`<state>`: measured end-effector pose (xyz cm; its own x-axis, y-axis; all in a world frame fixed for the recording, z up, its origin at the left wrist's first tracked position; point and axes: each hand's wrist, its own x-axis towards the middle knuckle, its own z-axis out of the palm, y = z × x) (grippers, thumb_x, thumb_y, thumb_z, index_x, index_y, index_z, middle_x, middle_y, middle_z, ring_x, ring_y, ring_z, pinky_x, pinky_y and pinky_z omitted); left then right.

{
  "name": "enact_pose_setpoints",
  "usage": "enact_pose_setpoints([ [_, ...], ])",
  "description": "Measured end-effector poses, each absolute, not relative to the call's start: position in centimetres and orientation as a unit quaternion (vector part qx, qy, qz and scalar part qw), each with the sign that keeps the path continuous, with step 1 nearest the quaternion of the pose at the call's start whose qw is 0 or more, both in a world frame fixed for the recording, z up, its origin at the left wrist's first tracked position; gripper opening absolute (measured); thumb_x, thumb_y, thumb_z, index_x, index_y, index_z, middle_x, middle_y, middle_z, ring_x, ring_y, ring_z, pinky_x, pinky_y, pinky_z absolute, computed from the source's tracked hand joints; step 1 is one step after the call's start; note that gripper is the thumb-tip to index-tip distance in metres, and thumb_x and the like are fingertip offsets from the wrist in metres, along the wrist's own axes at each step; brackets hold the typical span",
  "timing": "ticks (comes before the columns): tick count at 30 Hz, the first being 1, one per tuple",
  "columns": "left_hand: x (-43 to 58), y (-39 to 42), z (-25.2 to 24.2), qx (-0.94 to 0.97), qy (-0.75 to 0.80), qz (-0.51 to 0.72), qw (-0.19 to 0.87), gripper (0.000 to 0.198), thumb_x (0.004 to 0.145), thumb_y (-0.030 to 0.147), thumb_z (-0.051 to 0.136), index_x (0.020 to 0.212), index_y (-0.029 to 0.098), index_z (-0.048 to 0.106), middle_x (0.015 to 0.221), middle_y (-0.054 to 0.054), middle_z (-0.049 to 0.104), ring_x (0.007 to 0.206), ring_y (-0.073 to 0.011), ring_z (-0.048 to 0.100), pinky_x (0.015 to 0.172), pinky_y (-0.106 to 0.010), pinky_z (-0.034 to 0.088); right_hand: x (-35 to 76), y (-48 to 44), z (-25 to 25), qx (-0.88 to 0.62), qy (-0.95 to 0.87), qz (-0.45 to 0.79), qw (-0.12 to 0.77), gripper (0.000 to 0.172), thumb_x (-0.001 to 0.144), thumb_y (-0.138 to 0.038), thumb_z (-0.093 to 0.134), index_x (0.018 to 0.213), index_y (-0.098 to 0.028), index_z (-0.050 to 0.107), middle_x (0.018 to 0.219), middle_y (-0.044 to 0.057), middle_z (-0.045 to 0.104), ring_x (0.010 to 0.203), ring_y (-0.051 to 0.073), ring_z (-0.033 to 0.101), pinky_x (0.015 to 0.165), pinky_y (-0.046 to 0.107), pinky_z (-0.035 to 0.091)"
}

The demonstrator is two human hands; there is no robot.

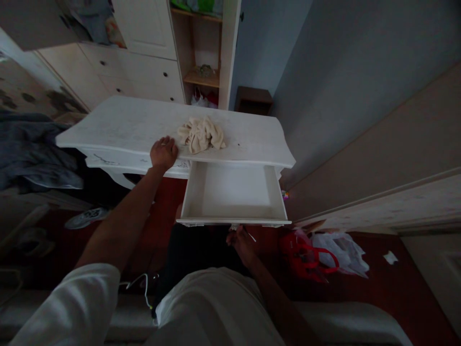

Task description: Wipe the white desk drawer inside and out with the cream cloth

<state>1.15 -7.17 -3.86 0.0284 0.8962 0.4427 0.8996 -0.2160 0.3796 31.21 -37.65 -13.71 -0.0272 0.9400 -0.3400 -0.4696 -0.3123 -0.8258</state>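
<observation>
A white dressing table [118, 120] with curved edges stands in front of me, and its drawer [237, 190] is pulled out. Nothing lies on the part of the drawer floor that shows. My right hand [242, 242] is below the drawer front, its fingers closed at the small drawer handle [235, 227], which is partly hidden. On the front edge of the tabletop rests my left hand [163, 153], fingers curled in, with a ring on one of them. Just right of it lies a crumpled beige cloth [202, 134].
A white wardrobe [147, 29] with open shelves stands behind the table. Grey clothing [32, 149] hangs at the left. On the reddish floor are a shoe [86, 217], a red bag [306, 259] and a white plastic bag [342, 250]. A wall [360, 96] runs along the right.
</observation>
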Motion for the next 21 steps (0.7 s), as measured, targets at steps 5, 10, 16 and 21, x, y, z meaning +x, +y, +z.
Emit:
enact_pose_setpoints([
  [5,1.4,-7.4,-3.9,-0.708,-0.626,-0.327,0.002,0.047,0.092,0.035,0.037,0.129,0.017,0.059,0.147,-0.014,0.051,0.141,-0.0308,0.037,0.117,-0.054,0.023,30.6,-37.1,-12.5,-0.462,-0.269,0.638,0.554,0.055,0.075,-0.075,0.062,0.081,-0.020,0.068,0.059,0.000,0.060,0.054,0.014,0.052,0.056,0.029,0.037],
  [10,1.7,-7.7,-3.8,-0.695,-0.639,-0.329,0.010,0.047,0.092,0.034,0.036,0.128,0.016,0.060,0.145,-0.015,0.052,0.140,-0.0304,0.039,0.116,-0.053,0.024,30.0,-36.5,-12.2,-0.460,-0.271,0.639,0.554,0.054,0.078,-0.074,0.060,0.083,-0.020,0.068,0.057,-0.001,0.058,0.054,0.014,0.049,0.057,0.029,0.036],
  [16,1.8,-7.8,-3.8,-0.694,-0.637,-0.335,0.014,0.047,0.092,0.034,0.036,0.129,0.017,0.060,0.145,-0.015,0.052,0.140,-0.0312,0.040,0.115,-0.054,0.023,29.7,-34.7,-11.9,-0.471,-0.295,0.633,0.539,0.055,0.080,-0.073,0.059,0.084,-0.019,0.068,0.061,0.000,0.060,0.057,0.013,0.049,0.058,0.029,0.036],
  [21,1.7,-7.9,-3.8,-0.701,-0.635,-0.324,0.035,0.047,0.093,0.033,0.034,0.129,0.018,0.060,0.144,-0.015,0.053,0.138,-0.0301,0.042,0.114,-0.051,0.025,29.6,-31.5,-12.1,-0.466,-0.294,0.628,0.549,0.057,0.077,-0.075,0.060,0.078,-0.018,0.066,0.058,-0.001,0.058,0.054,0.012,0.048,0.055,0.027,0.037],
])
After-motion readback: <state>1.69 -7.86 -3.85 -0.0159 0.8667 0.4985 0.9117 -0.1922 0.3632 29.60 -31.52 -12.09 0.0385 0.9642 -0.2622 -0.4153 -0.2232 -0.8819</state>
